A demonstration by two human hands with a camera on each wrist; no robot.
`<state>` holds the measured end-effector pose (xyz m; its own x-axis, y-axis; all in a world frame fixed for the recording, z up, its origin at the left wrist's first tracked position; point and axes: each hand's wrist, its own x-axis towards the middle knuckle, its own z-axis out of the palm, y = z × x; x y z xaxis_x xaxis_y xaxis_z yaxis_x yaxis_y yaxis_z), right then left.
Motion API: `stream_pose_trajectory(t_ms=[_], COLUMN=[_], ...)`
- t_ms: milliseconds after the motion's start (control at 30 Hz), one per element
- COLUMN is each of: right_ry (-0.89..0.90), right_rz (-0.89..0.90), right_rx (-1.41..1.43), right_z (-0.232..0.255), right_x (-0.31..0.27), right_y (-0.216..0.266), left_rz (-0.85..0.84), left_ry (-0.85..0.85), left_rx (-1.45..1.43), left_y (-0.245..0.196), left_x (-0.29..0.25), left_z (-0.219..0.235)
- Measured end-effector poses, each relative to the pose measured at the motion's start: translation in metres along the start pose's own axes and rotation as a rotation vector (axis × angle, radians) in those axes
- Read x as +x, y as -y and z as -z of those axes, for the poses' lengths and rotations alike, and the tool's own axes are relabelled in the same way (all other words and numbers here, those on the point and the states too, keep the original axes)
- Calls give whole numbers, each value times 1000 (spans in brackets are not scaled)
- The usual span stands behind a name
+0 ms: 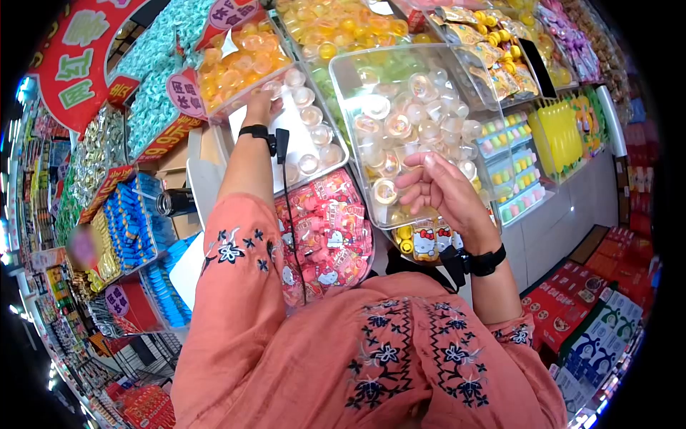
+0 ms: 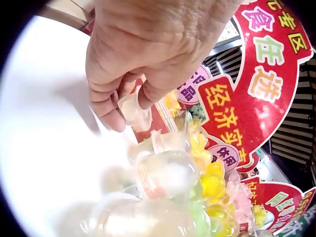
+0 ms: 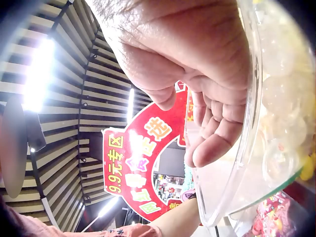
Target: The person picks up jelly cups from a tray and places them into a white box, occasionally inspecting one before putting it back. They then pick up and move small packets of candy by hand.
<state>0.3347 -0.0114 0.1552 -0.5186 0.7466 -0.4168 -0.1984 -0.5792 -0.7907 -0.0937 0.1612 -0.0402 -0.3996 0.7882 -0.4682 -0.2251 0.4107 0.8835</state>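
At the far end of a clear bin with a white bottom, my left hand pinches a small translucent jelly cup between thumb and fingers. Other jelly cups stand along the right side of that bin, close under the hand in the left wrist view. My right hand is over the near right part of a second clear bin, which holds many pale jelly cups. Its fingers are loosely bent and hold nothing; in the right wrist view they overlap the bin's clear rim.
Pink candy bags lie between the bins and my body. Orange jelly cups sit beyond the left bin, yellow ones farther back. On the right are pastel sweets in trays and yellow packs. A red sign stands back left.
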Motion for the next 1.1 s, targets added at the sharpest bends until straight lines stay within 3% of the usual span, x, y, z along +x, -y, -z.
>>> stream_pose_trajectory(t_ms=[133, 267, 533, 833, 900, 967, 1033, 1100], right_ry=[-3, 2, -6, -23, -44, -76, -121, -192], right_rz=[-3, -7, -5, -2, -3, 23, 67, 159], right_rx=[15, 16, -5, -30, -44, -119, -231, -411], right_z=[4, 5, 4, 1, 5, 7, 10, 19], right_x=[0, 1, 1, 2, 3, 3, 2, 7], right_y=[-2, -2, -2, -1, -4, -2, -1, -7], left_rz=[31, 83, 163, 76, 136, 148, 11, -167], left_ry=[-48, 27, 27, -8, 36, -29, -100, -59], left_rx=[-61, -100, 56, 77, 64, 117, 258, 283], left_y=[7, 15, -2, -1, -5, -8, -13, -38], left_x=[6, 23, 4, 0, -5, -18, -27, -56], left_z=[-5, 6, 0, 0, 0, 0, 4, 2])
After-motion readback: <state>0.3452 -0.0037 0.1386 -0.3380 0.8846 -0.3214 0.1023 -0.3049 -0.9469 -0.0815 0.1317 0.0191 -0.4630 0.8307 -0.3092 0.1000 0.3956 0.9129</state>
